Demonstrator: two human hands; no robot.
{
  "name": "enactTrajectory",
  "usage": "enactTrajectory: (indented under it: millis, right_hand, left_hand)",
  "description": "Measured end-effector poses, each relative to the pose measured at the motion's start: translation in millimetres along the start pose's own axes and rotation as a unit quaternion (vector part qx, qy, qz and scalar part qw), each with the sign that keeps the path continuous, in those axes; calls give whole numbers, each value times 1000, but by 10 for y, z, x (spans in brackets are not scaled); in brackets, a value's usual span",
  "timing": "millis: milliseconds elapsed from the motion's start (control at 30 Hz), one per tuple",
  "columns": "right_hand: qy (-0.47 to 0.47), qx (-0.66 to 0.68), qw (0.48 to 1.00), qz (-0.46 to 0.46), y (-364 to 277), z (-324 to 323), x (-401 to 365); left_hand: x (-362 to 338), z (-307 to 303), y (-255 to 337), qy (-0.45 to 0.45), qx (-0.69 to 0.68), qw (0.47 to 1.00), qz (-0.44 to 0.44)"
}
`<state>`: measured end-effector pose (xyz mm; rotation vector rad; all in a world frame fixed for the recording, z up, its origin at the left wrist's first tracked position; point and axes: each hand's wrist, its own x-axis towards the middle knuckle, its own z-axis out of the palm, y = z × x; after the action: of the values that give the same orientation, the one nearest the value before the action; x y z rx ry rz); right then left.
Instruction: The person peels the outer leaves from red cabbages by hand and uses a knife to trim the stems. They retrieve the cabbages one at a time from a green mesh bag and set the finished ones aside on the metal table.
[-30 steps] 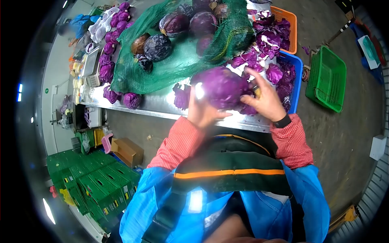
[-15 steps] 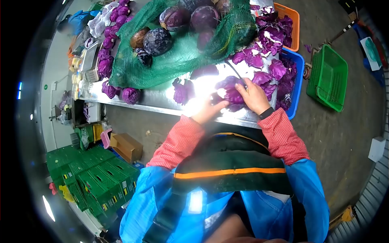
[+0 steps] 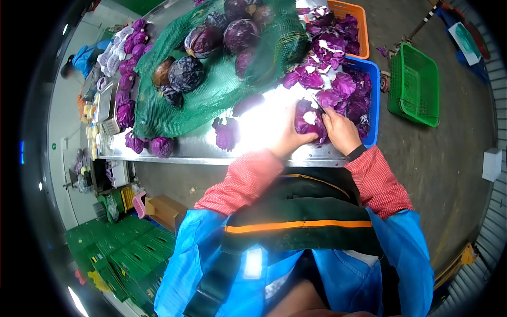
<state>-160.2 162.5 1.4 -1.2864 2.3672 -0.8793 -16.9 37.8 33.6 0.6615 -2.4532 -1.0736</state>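
A red cabbage (image 3: 308,120) with a pale cut stem end sits at the metal table's front edge, between my two hands. My left hand (image 3: 288,135) grips it from the left, thumb along the near side. On its right, my right hand (image 3: 342,130) is closed around a knife (image 3: 319,102); most of the handle is hidden by the fingers, and only a thin part shows. Left of my left hand lies a loose purple leaf piece (image 3: 226,133). Loose cabbage leaves (image 3: 338,87) are heaped just beyond my right hand.
A green mesh sack (image 3: 206,100) with several whole cabbages covers the table's middle. Peeled cabbages (image 3: 125,113) line the left. At the right edge stand a blue crate (image 3: 374,100) and an orange crate (image 3: 362,31) of leaves. A green basket (image 3: 414,87) stands beyond; another person (image 3: 83,61) is far left.
My left hand has moved right and closed around the cabbage, which now stands more upright. My right hand has shifted right with the knife, and the camera view has turned slightly.
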Motion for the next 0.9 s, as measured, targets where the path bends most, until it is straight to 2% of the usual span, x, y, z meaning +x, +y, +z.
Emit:
enactTrajectory:
  millis: [67,200,433,667,700,767,800,833,867,900]
  right_hand:
    - [50,-69,995,-43,-54,-124,-66]
    - [68,-179,975,-115,-245,-365,-295]
    - [35,-230,972,-40,33,-247,-254]
    - [-34,-158,987,-4,165,-347,56]
    - [-39,-156,987,-6,180,-377,96]
    - [-69,-208,974,58,574,-212,245]
    - [-61,-191,978,52,515,-287,333]
    - [-59,-177,981,46,474,-359,389]
    - [-62,-145,987,14,414,-373,371]
    - [-90,-143,985,26,185,-421,320]
  left_hand:
    - [98,5,57,10,-12,999,-30]
    - [216,60,128,13,-1,999,-49]
    - [300,263,210,-2,88,995,-51]
    - [489,328,300,-41,128,985,-103]
    - [449,371,284,-29,121,991,-54]
    - [290,451,239,-2,111,993,49]
    - [254,457,335,40,161,983,82]
    - [263,447,289,43,154,981,106]
    - [270,443,183,33,119,991,57]
    - [313,404,86,25,88,996,11]
